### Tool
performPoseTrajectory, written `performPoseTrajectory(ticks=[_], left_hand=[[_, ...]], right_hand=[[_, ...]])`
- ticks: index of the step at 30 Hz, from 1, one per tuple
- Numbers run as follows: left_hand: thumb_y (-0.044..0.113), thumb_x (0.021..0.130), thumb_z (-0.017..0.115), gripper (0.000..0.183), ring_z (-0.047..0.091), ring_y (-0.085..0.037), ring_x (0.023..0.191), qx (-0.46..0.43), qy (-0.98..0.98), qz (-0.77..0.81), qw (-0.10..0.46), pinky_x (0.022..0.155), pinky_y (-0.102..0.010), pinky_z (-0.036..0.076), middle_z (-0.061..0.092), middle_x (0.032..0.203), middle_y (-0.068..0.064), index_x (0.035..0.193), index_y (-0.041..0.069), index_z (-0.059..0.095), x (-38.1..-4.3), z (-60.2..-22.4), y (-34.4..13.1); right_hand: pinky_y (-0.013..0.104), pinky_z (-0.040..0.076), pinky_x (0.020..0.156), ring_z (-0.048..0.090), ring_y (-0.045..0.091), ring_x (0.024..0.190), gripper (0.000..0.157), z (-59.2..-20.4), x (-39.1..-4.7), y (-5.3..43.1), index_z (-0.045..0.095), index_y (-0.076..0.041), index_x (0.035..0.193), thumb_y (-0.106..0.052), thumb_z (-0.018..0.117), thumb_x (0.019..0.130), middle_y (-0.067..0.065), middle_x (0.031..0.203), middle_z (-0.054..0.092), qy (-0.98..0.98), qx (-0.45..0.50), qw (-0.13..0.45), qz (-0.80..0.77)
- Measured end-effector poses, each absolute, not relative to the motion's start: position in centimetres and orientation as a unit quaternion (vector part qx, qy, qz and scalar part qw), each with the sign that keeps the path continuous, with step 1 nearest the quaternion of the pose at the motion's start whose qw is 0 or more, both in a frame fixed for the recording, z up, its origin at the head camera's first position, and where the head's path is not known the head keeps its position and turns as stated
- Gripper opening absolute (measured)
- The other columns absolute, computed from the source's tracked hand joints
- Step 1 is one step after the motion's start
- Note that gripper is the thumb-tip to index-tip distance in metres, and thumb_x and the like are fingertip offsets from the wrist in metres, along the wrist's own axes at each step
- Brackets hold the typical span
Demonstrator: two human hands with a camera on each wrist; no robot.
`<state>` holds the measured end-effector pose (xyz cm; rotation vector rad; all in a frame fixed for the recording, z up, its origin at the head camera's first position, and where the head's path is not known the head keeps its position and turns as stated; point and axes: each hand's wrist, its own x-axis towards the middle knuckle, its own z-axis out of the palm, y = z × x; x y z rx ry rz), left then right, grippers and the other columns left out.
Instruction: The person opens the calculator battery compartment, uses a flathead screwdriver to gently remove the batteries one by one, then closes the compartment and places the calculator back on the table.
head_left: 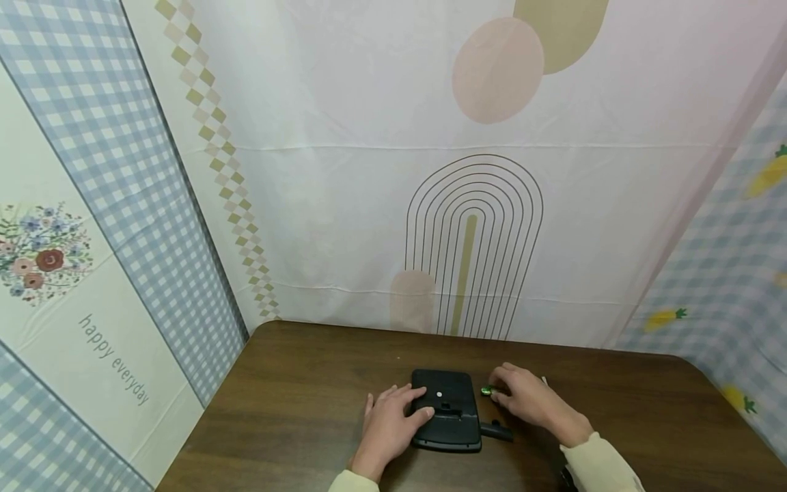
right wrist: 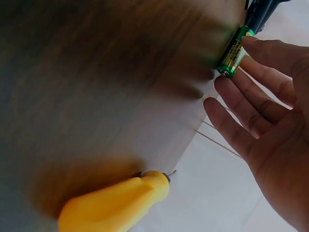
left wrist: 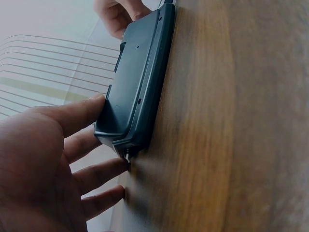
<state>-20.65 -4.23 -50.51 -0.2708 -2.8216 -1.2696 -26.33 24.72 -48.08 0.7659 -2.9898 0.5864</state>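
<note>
A flat black device (head_left: 447, 424) lies on the table, with a recess in its upper face and a small white dot. My left hand (head_left: 389, 427) rests on its left side, fingers fairly straight. The left thumb (left wrist: 82, 113) touches the upper face in the left wrist view, while other fingertips reach down past its edge. To the device's right, my right hand (head_left: 530, 396) pinches a green and gold battery (right wrist: 235, 52) between thumb and forefinger, close over the wood. The other right fingers spread below the battery's end in the right wrist view.
A black bar (head_left: 496, 431) sticks out from the device's right side. A yellow object (right wrist: 116, 205) with a thin metal tip lies on the brown table (head_left: 295, 410) near my right hand. Printed cloth (head_left: 332, 225) hangs behind the table's far edge.
</note>
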Motion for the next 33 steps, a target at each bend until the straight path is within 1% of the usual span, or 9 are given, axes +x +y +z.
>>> performPoseTrajectory(ticks=[4,7,12,16,19,28,33], left_hand=[[0.043,0.096,0.077,0.045,0.050,-0.043,0.142,-0.087,-0.908,-0.409,0.017,0.116,-0.080,0.013,0.066,0.144,-0.013,0.134,0.020,0.076,-20.6,-50.5,-4.2],[0.043,0.096,0.077,0.045,0.050,-0.043,0.142,-0.087,-0.909,-0.408,0.013,0.116,-0.080,0.014,0.066,0.144,-0.013,0.135,0.020,0.075,-20.6,-50.5,-4.2],[0.043,0.097,0.076,0.045,0.049,-0.043,0.143,-0.085,-0.908,-0.409,0.009,0.116,-0.080,0.013,0.065,0.144,-0.013,0.135,0.020,0.075,-20.6,-50.5,-4.2],[0.042,0.097,0.076,0.045,0.049,-0.043,0.143,-0.084,-0.910,-0.407,0.008,0.116,-0.080,0.013,0.065,0.144,-0.013,0.135,0.020,0.075,-20.6,-50.5,-4.2],[0.042,0.097,0.076,0.044,0.050,-0.043,0.143,-0.082,-0.911,-0.404,0.007,0.116,-0.080,0.014,0.066,0.144,-0.013,0.135,0.020,0.075,-20.7,-50.5,-4.2],[0.042,0.097,0.076,0.045,0.050,-0.043,0.142,-0.086,-0.910,-0.405,0.012,0.116,-0.080,0.014,0.065,0.144,-0.013,0.135,0.019,0.075,-20.7,-50.5,-4.3],[0.043,0.097,0.076,0.045,0.050,-0.043,0.142,-0.086,-0.910,-0.406,0.012,0.116,-0.080,0.013,0.065,0.144,-0.013,0.135,0.020,0.075,-20.7,-50.4,-4.3]], right_hand=[[0.043,0.059,0.080,0.068,0.019,0.094,0.015,-48.0,-26.1,24.9,0.074,-0.010,0.104,-0.009,0.083,0.092,-0.005,0.099,0.065,-0.953,0.228,0.005,0.197],[0.044,0.059,0.081,0.068,0.020,0.095,0.016,-47.9,-25.7,24.9,0.074,-0.009,0.104,-0.008,0.083,0.092,-0.003,0.100,0.066,-0.955,0.219,0.021,0.200],[0.042,0.059,0.077,0.067,0.019,0.092,0.018,-47.2,-24.8,24.3,0.074,-0.008,0.105,-0.009,0.084,0.091,-0.002,0.101,0.066,-0.959,0.199,0.034,0.201],[0.040,0.058,0.073,0.065,0.015,0.088,0.016,-46.5,-23.9,23.4,0.074,-0.010,0.103,-0.009,0.084,0.091,-0.004,0.098,0.065,-0.959,0.184,0.018,0.213],[0.040,0.057,0.073,0.064,0.013,0.085,0.016,-46.3,-23.3,23.1,0.073,-0.010,0.102,-0.012,0.085,0.091,-0.005,0.096,0.064,-0.959,0.177,-0.001,0.220],[0.040,0.055,0.073,0.060,0.013,0.080,0.023,-46.8,-22.4,22.9,0.072,-0.010,0.095,-0.018,0.091,0.085,-0.003,0.090,0.061,-0.959,0.151,-0.055,0.235],[0.038,0.053,0.071,0.057,0.013,0.077,0.025,-47.2,-22.0,22.9,0.070,-0.010,0.092,-0.016,0.093,0.082,-0.003,0.087,0.059,-0.959,0.139,-0.059,0.241]])
